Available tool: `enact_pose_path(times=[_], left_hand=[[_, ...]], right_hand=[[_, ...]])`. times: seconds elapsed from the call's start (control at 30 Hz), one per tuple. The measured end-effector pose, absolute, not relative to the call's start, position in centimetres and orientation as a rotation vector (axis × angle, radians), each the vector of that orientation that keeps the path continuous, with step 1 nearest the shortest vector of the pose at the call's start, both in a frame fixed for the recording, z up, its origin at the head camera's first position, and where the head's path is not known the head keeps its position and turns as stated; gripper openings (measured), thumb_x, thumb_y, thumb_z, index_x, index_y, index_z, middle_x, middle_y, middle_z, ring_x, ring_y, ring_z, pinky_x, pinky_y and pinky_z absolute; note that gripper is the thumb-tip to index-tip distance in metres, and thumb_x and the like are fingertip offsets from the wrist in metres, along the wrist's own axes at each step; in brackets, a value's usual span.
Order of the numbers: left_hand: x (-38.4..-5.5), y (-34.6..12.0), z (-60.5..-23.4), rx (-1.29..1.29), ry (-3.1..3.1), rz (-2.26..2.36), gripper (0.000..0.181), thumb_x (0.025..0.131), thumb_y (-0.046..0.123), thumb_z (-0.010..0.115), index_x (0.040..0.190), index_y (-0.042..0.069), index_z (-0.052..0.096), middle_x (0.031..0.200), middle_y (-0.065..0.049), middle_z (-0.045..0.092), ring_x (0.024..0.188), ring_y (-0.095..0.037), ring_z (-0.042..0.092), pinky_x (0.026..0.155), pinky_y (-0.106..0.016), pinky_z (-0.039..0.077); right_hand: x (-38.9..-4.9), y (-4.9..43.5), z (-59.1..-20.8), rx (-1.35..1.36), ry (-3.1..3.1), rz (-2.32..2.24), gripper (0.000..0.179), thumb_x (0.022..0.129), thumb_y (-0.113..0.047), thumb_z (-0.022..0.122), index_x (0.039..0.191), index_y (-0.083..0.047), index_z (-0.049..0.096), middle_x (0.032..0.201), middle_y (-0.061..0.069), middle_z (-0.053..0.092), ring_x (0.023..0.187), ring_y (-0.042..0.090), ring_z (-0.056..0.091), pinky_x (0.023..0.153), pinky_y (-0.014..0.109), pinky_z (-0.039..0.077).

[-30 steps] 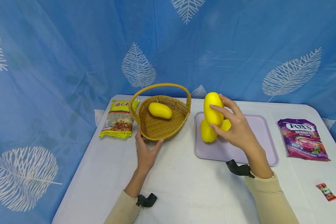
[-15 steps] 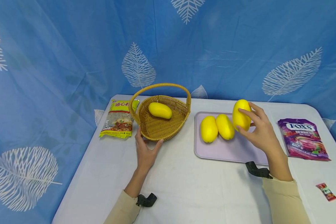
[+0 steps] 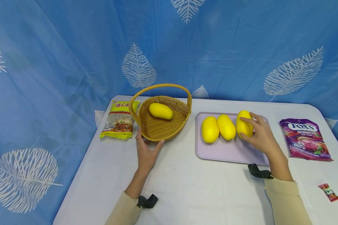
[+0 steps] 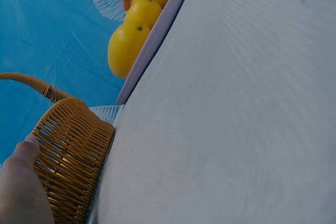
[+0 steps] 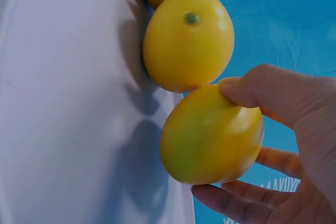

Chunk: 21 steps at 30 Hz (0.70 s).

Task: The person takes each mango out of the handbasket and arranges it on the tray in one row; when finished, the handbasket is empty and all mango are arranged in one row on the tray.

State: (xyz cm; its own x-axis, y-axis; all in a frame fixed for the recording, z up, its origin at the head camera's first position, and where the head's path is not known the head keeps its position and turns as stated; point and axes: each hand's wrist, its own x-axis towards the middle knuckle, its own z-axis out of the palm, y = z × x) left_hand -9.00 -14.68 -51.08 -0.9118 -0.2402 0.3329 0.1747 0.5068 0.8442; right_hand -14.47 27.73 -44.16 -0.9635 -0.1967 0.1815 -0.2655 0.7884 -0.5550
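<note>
My right hand (image 3: 261,135) holds a yellow mango (image 3: 243,123) between thumb and fingers, over the right part of a pale lilac tray (image 3: 225,153). In the right wrist view this held mango (image 5: 207,140) shows a greenish patch; whether it bears on the tray I cannot tell. Two more mangoes lie side by side to its left, a middle mango (image 3: 226,127) and a left mango (image 3: 210,129). My left hand (image 3: 147,154) grips the near left side of a wicker basket (image 3: 157,129), its thumb (image 4: 25,150) against the woven wall. One mango (image 3: 161,111) lies inside the basket.
A yellow-and-clear food packet (image 3: 119,120) lies left of the basket, close to its handle (image 3: 164,85). Right of the tray are a purple Fox's candy bag (image 3: 305,139) and a small red wrapped candy (image 3: 328,192). A blue leaf-print cloth (image 3: 228,47) hangs behind the white table.
My right hand has carried its mango rightward from above the left mangoes, then lowered it beside the middle one at the tray's right. The left hand and basket stay put.
</note>
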Motion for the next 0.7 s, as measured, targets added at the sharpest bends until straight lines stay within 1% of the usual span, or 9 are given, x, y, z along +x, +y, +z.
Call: enact_pose_path(times=[0.03, 0.07, 0.2, 0.33, 0.43, 0.57, 0.7], left_hand=[[-8.99, -14.66, -51.09, 0.056, -2.342, -1.381, 0.101, 0.084, 0.038, 0.077, 0.155, 0.005, 0.013, 0.15, -0.02, 0.031, 0.124, -0.031, 0.045, 0.092, -0.043, 0.045], [-8.98, -14.64, -51.09, 0.06, -2.343, -1.38, 0.101, 0.084, 0.039, 0.076, 0.155, 0.005, 0.013, 0.15, -0.02, 0.031, 0.124, -0.03, 0.045, 0.092, -0.043, 0.045], [-8.96, -14.6, -51.13, 0.076, -2.356, -1.373, 0.101, 0.085, 0.039, 0.076, 0.155, 0.005, 0.013, 0.15, -0.02, 0.031, 0.123, -0.029, 0.046, 0.093, -0.043, 0.045], [-8.98, -14.61, -51.14, 0.087, -2.36, -1.375, 0.101, 0.084, 0.039, 0.076, 0.155, 0.006, 0.013, 0.15, -0.02, 0.031, 0.122, -0.028, 0.046, 0.092, -0.043, 0.045], [-9.0, -14.61, -51.08, 0.088, -2.36, -1.381, 0.101, 0.085, 0.04, 0.076, 0.155, 0.006, 0.013, 0.151, -0.019, 0.031, 0.122, -0.028, 0.046, 0.093, -0.043, 0.045], [-8.97, -14.57, -50.94, 0.084, -2.356, -1.385, 0.1, 0.085, 0.039, 0.076, 0.155, 0.006, 0.013, 0.151, -0.019, 0.031, 0.123, -0.028, 0.045, 0.093, -0.043, 0.044], [-8.93, -14.54, -50.9, 0.093, -2.356, -1.383, 0.101, 0.084, 0.039, 0.077, 0.155, 0.006, 0.013, 0.151, -0.019, 0.031, 0.123, -0.027, 0.045, 0.093, -0.043, 0.044]], right_hand=[[-14.5, 27.74, -44.22, 0.374, -2.874, 0.913, 0.059, 0.078, -0.006, 0.079, 0.133, -0.002, 0.057, 0.148, 0.032, 0.033, 0.129, 0.056, 0.032, 0.096, 0.073, 0.034], [-14.51, 27.76, -44.24, 0.376, -2.885, 0.908, 0.06, 0.078, -0.006, 0.08, 0.133, -0.002, 0.057, 0.148, 0.033, 0.033, 0.128, 0.057, 0.032, 0.097, 0.073, 0.032], [-14.43, 27.74, -44.27, 0.378, -2.939, 0.888, 0.062, 0.079, -0.011, 0.08, 0.136, -0.002, 0.055, 0.148, 0.034, 0.033, 0.124, 0.061, 0.035, 0.098, 0.075, 0.03], [-14.3, 27.71, -44.32, 0.378, -2.992, 0.898, 0.071, 0.081, -0.014, 0.079, 0.143, -0.003, 0.046, 0.149, 0.033, 0.032, 0.124, 0.062, 0.034, 0.099, 0.075, 0.028], [-14.2, 27.68, -44.4, 0.37, -3.01, 0.895, 0.074, 0.083, -0.015, 0.078, 0.145, -0.001, 0.041, 0.151, 0.032, 0.032, 0.125, 0.061, 0.033, 0.1, 0.074, 0.027], [-14.11, 27.63, -44.5, 0.367, -3.009, 0.88, 0.069, 0.084, -0.017, 0.076, 0.142, 0.001, 0.044, 0.151, 0.031, 0.032, 0.125, 0.06, 0.033, 0.1, 0.074, 0.027], [-14.0, 27.52, -44.68, 0.368, -2.995, 0.886, 0.066, 0.086, -0.019, 0.075, 0.141, 0.002, 0.046, 0.151, 0.03, 0.033, 0.124, 0.059, 0.034, 0.1, 0.073, 0.027]])
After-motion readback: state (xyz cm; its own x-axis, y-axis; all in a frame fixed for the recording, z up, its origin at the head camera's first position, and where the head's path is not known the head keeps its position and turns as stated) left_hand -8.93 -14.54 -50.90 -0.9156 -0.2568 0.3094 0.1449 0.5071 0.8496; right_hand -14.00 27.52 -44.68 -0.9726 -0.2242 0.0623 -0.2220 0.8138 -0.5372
